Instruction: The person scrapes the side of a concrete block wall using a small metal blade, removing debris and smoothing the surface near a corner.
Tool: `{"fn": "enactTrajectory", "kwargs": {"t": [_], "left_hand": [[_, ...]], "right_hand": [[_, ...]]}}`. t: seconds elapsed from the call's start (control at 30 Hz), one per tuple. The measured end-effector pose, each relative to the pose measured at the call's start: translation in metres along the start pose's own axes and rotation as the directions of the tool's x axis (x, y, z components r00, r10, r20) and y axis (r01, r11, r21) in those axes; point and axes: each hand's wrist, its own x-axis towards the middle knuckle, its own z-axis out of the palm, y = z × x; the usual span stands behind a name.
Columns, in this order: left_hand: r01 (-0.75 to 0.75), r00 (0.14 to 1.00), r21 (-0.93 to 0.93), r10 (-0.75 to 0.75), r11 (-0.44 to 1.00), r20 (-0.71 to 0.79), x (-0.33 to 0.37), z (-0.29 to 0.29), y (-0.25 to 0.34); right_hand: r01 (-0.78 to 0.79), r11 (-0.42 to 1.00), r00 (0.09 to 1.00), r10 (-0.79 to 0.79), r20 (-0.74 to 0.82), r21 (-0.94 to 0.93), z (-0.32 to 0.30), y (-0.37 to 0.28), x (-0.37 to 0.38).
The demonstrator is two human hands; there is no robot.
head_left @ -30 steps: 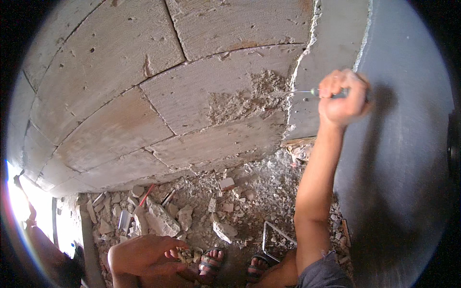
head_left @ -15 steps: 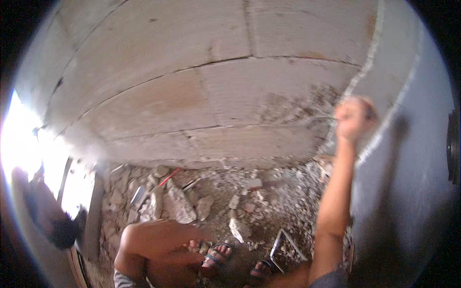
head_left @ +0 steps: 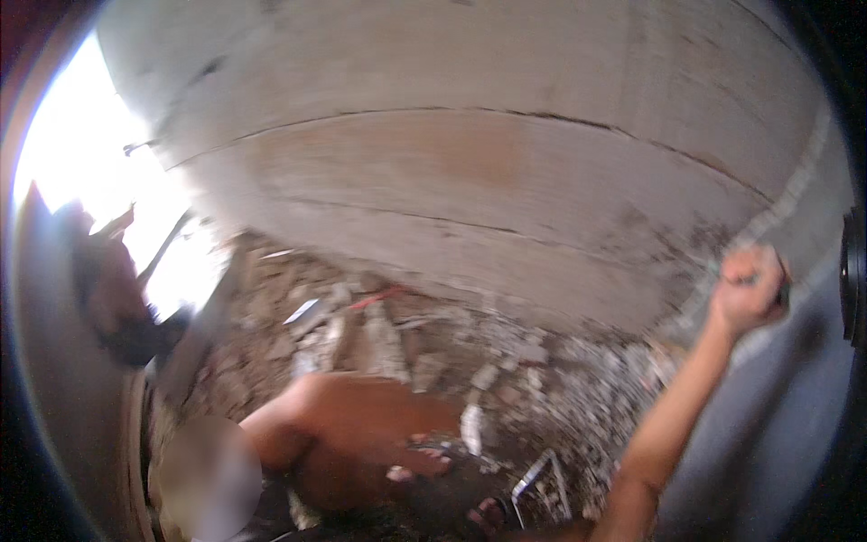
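Observation:
My right arm reaches up from the lower right, and my right hand (head_left: 751, 285) is closed in a fist near the corner where the block wall (head_left: 470, 208) meets the grey-blue side wall (head_left: 768, 425). A thin rod-like tool seems to be in the fist, only a short bit of it showing at the wall side; motion blur hides its kind. Dark, roughened patches (head_left: 691, 237) mark the blocks just left of the fist. My left hand does not show.
Broken rubble (head_left: 533, 379) covers the floor along the wall. On it lie a red stick (head_left: 379, 296), a pale flat piece (head_left: 302, 312) and a bent metal rod (head_left: 531, 476) near a sandalled foot (head_left: 488, 513). A bent bare leg (head_left: 361, 420) is low in view. Bright opening at left.
The view has swung, so the wall and rubble sit differently and the scene tilts. My right fist stays near the wall corner, now further right and lower in the picture.

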Motion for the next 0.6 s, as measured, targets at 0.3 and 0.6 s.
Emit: {"fn": "enactTrajectory", "kwargs": {"t": [0.3, 0.6], "left_hand": [[-0.031, 0.998, -0.022, 0.032, 0.999, 0.045, 0.019, -0.001, 0.008], [-0.003, 0.997, 0.055, -0.001, 0.999, 0.078, 0.007, -0.003, 0.010]], "right_hand": [[-0.209, 0.862, 0.964, 0.261, -0.051, 0.462, -0.013, -0.052, 0.053], [-0.433, 0.658, 0.860, 0.506, 0.063, 0.616, 0.004, -0.031, 0.023]]}}
